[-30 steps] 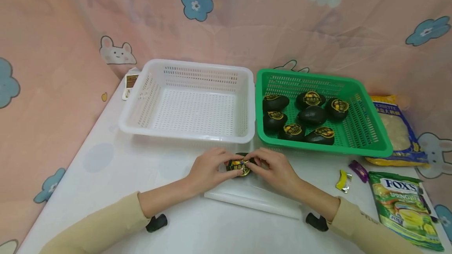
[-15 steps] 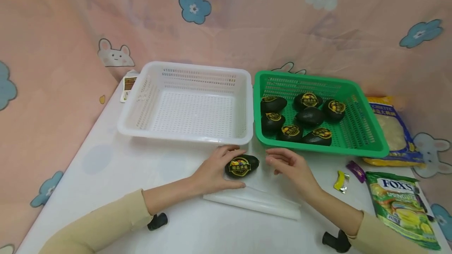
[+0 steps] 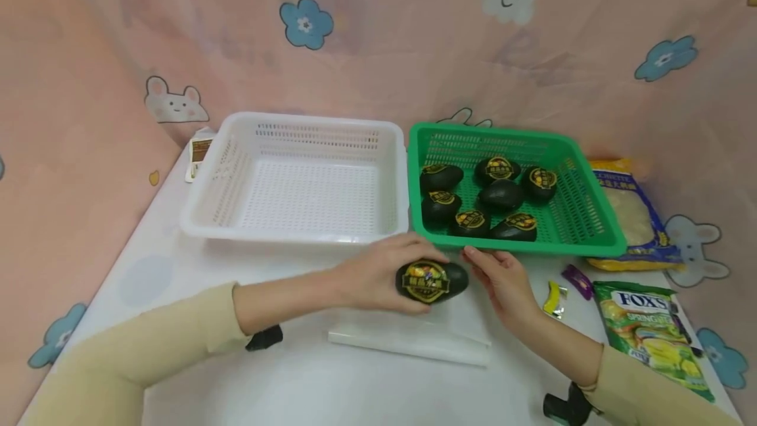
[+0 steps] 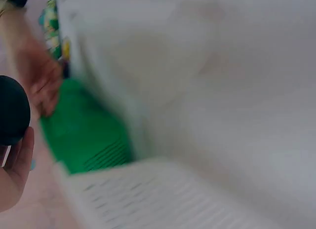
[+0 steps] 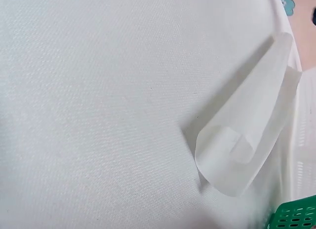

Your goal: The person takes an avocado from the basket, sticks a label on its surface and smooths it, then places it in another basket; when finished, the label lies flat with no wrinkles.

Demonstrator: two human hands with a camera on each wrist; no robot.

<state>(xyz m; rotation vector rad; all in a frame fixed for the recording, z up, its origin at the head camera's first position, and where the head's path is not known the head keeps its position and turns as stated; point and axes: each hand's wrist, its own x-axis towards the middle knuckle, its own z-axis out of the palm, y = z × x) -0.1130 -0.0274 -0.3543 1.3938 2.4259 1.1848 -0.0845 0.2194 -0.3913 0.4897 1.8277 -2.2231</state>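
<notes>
In the head view my left hand (image 3: 378, 278) grips a dark avocado (image 3: 457, 279), thumb on the near side and fingers over the far side. A black and gold sticker (image 3: 426, 281) faces up on its skin. The avocado is held above the table, in front of the two baskets. My right hand (image 3: 503, 281) holds nothing; its fingertips are by the front rim of the green basket (image 3: 591, 247), and whether they touch it I cannot tell. Several more avocados (image 3: 501, 196) lie inside that basket. The left wrist view catches the avocado (image 4: 12, 110) at its edge.
A white basket (image 3: 296, 236) stands left of the green one. A rolled translucent sheet (image 3: 408, 345) lies in front of the hands. On the right are a yellow wrapper (image 3: 554, 299), a purple wrapper (image 3: 577, 281), a green candy bag (image 3: 650, 334) and a pasta bag (image 3: 635, 215).
My right hand has let go of the avocado's sticker and moved right to the green basket's rim. My left hand has taken a fuller grip and lifted the avocado.
</notes>
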